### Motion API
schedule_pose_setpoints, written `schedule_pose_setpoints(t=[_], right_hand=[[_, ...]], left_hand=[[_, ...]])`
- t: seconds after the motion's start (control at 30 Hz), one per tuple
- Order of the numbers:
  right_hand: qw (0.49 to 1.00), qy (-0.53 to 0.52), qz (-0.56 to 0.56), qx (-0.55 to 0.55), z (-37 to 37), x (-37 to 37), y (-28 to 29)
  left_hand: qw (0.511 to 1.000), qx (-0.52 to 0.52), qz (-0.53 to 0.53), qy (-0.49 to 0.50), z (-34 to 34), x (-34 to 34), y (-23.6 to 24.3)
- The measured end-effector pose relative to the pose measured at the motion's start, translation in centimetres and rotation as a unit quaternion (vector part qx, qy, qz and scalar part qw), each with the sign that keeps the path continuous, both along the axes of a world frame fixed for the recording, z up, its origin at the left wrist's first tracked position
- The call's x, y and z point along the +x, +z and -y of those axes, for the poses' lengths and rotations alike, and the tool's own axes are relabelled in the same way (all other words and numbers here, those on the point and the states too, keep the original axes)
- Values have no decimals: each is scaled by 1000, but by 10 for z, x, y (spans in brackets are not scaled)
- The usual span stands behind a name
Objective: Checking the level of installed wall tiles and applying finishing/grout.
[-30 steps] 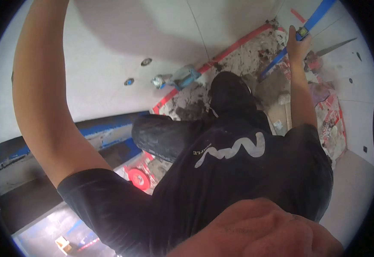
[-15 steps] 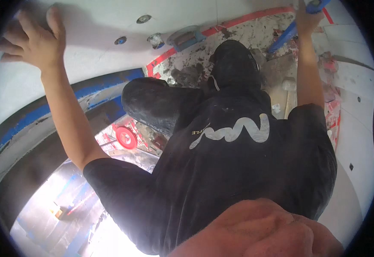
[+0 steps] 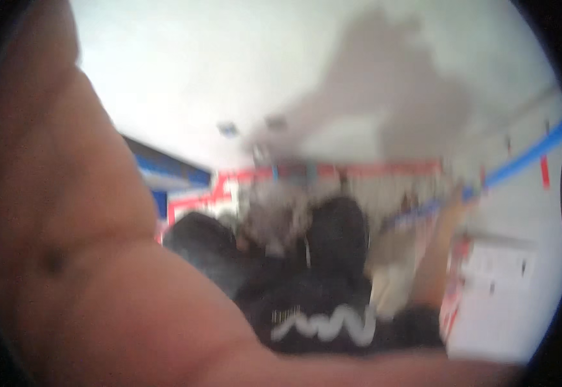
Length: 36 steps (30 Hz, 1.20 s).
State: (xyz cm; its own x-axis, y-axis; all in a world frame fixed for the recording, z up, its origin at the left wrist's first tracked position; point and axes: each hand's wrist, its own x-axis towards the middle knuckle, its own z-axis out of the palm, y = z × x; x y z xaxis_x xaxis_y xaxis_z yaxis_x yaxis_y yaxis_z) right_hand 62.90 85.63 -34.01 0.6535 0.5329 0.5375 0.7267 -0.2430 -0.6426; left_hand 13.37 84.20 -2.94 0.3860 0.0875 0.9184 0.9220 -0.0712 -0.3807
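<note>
One bare left arm [image 3: 81, 258] fills the blurred view's left side; its hand is out of sight. The right hand [image 3: 456, 197] reaches up against the blue tape strip [image 3: 519, 161] on the white wall [image 3: 229, 64], its grip lost in blur.

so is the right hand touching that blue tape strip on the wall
Cannot tell. In the blurred head view the right hand meets the blue tape strip, but neither contact nor gap shows plainly.
</note>
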Motion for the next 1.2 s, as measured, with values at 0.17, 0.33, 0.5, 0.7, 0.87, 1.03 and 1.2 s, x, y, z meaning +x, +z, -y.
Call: schedule_pose_setpoints(t=[0.17, 0.33, 0.5, 0.7, 0.87, 1.03, 1.2], right_hand=[[902, 236, -331, 144, -144, -13, 60], [953, 140, -208, 173, -217, -93, 0], [997, 21, 46, -51, -38, 16, -33], [990, -44, -94, 91, 72, 25, -90], [934, 65, -115, -331, 254, -8, -228], [864, 147, -30, -481, 356, -17, -323], [873, 126, -16, -471, 343, -62, -355]], left_hand=[[966, 240, -28, 89, -27, -61, 11], [973, 212, -93, 14, -13, -108, 48], [994, -52, 38, -92, 47, -52, 3], [944, -118, 100, -291, -18, -78, -1], [987, -127, 93, -27, -9, -146, -58], [1000, -15, -20, 0, -72, -183, -68], [994, 30, -95, -35, -94, -192, -90]])
